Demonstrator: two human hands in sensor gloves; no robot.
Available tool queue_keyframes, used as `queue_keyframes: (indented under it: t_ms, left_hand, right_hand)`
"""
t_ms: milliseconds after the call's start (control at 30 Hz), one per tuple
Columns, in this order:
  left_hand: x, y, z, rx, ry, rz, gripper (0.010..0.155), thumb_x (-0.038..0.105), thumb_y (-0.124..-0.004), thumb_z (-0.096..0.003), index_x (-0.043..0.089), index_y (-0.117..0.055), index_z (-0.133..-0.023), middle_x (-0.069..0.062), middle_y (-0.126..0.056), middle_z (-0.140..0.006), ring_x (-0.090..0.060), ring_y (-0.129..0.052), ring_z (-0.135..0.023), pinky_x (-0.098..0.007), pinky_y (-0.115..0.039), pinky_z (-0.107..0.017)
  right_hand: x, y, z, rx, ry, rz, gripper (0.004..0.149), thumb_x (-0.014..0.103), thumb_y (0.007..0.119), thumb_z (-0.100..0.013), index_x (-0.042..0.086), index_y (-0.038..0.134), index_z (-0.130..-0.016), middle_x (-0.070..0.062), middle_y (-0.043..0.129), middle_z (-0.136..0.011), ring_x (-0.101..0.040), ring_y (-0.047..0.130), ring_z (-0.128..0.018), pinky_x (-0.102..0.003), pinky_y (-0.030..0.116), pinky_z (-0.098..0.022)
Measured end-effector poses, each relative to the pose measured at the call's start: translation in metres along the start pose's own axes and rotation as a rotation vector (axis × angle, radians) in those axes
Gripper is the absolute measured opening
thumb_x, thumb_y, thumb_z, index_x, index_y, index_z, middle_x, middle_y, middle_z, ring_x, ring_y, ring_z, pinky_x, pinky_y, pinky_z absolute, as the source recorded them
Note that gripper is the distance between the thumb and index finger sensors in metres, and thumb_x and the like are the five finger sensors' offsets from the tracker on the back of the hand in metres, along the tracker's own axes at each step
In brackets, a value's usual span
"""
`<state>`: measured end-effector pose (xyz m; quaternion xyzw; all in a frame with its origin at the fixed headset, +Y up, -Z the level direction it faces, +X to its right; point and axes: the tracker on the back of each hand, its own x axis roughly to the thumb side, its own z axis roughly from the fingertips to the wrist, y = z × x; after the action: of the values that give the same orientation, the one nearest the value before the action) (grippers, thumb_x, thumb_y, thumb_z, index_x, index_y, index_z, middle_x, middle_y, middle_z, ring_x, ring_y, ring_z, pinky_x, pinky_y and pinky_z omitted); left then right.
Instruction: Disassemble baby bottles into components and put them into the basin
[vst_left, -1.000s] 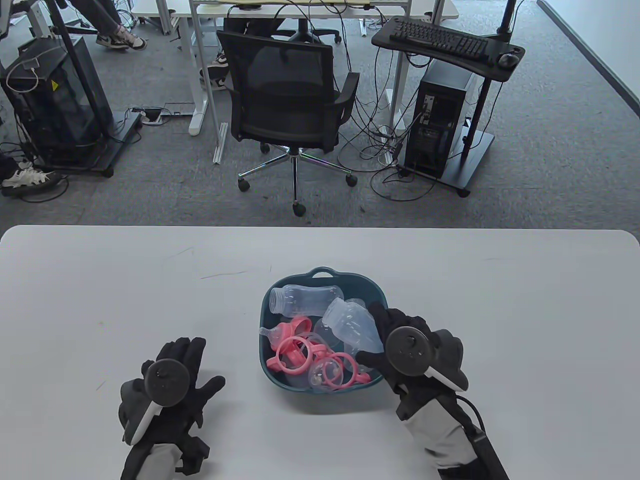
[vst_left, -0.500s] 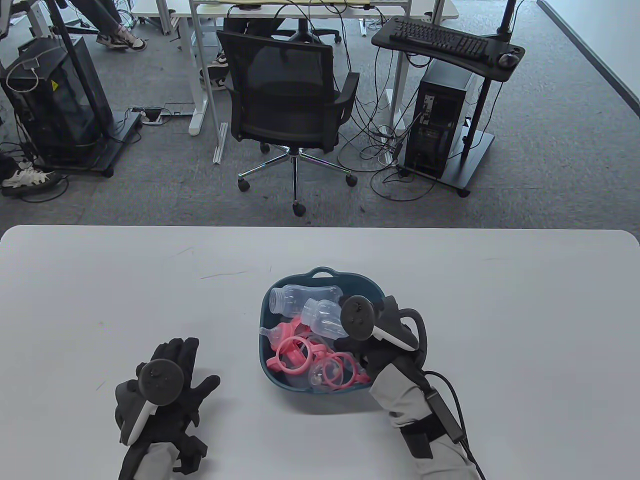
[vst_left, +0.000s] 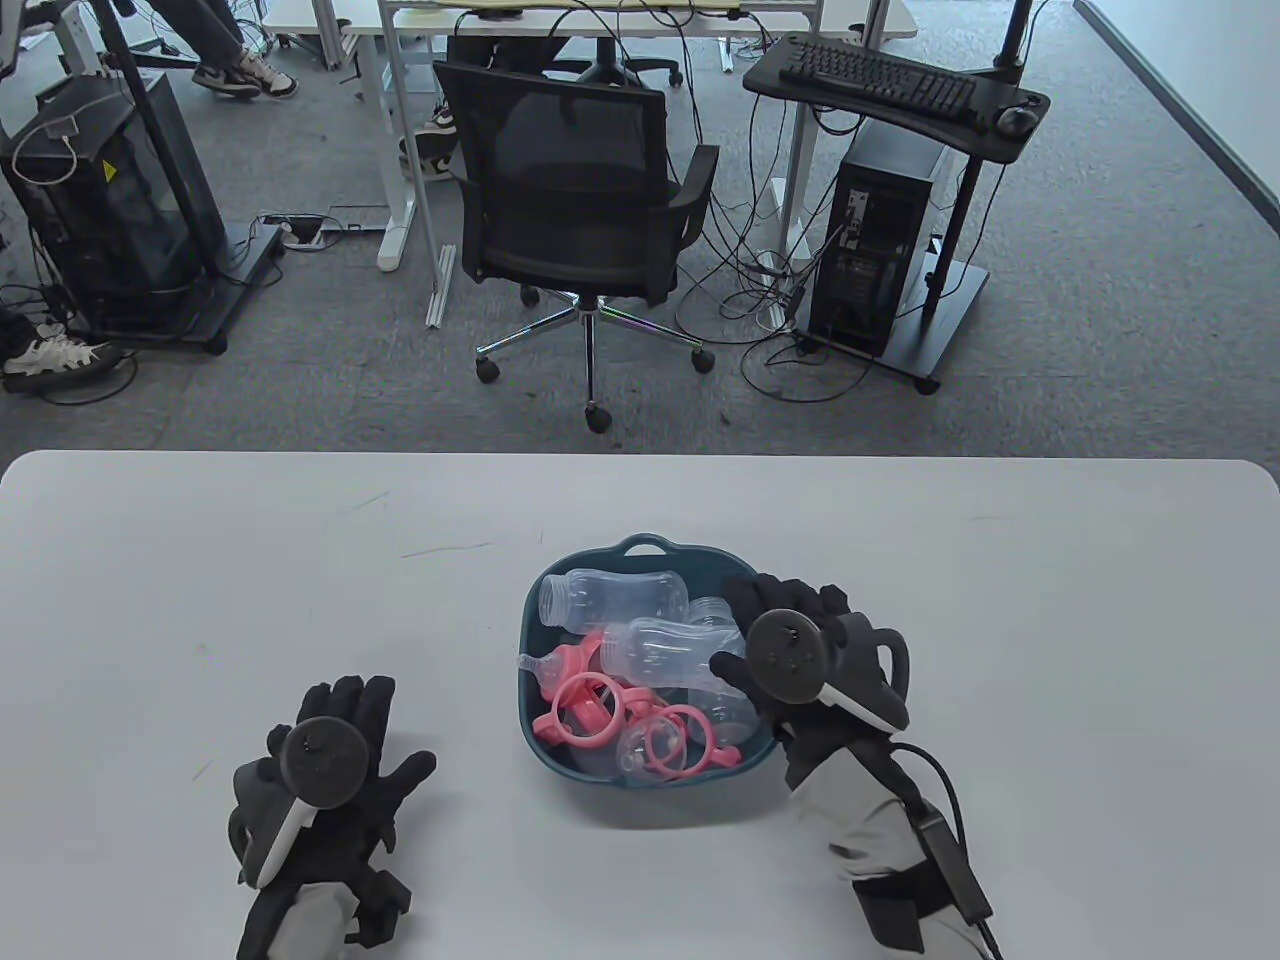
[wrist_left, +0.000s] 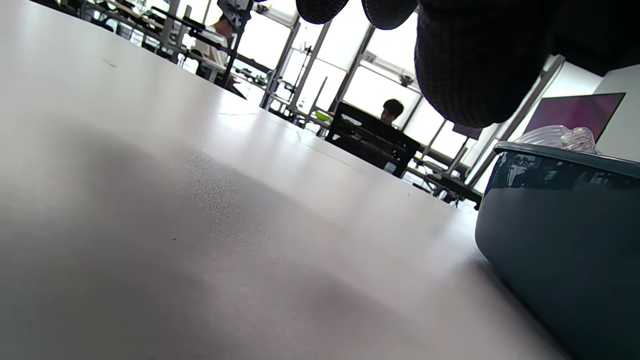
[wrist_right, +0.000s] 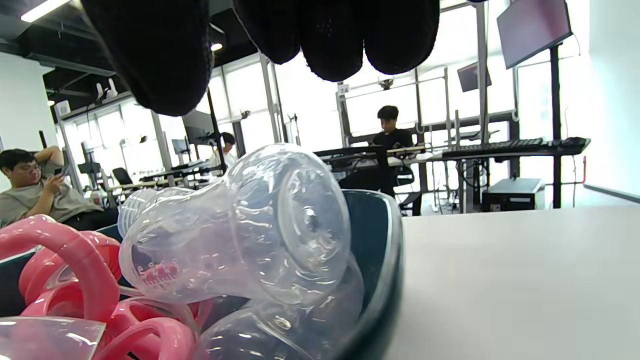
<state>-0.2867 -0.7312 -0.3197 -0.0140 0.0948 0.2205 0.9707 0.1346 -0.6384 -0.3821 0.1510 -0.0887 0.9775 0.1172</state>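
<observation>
Three clear ribbed bottle bodies (vst_left: 655, 650) (caps off) lie among pink handle rings (vst_left: 600, 710) in the teal basin (vst_left: 640, 548); the right hand (vst_left: 800, 650) hovers released, the left hand (vst_left: 335, 760) lies flat.

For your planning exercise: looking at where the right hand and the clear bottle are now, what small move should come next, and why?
Probably lift the right hand clear of the basin. The clear bottle already lies inside on the pink rings, and the right wrist view shows the fingertips above it, not gripping.
</observation>
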Motion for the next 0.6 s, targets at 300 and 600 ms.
queue_keyframes:
  t_ms: [300,600]
  left_hand:
    - [-0.002,0.0,0.0,0.005,0.013,0.001,0.083,0.057,-0.083,-0.0417,0.047,-0.034,-0.108,0.014,-0.022,-0.118,-0.022,-0.014,-0.12,-0.055,-0.009,-0.081]
    - [-0.003,-0.001,-0.002,0.015,-0.002,0.013,0.082,0.057,-0.083,-0.042,0.048,-0.034,-0.107,0.015,-0.022,-0.118,-0.019,-0.012,-0.12,-0.055,-0.009,-0.081]
  right_hand:
    - [-0.051,0.001,0.055,-0.077,0.097,-0.039,0.068,0.042,0.079,-0.053,0.017,0.053,-0.111,-0.014,0.061,-0.112,-0.046,0.057,-0.101,-0.07,0.041,-0.07]
    - [-0.083,0.022,0.091,-0.079,0.182,-0.063,0.066,0.04,0.077,-0.055,0.019,0.049,-0.111,-0.013,0.054,-0.116,-0.044,0.047,-0.106,-0.069,0.038,-0.071]
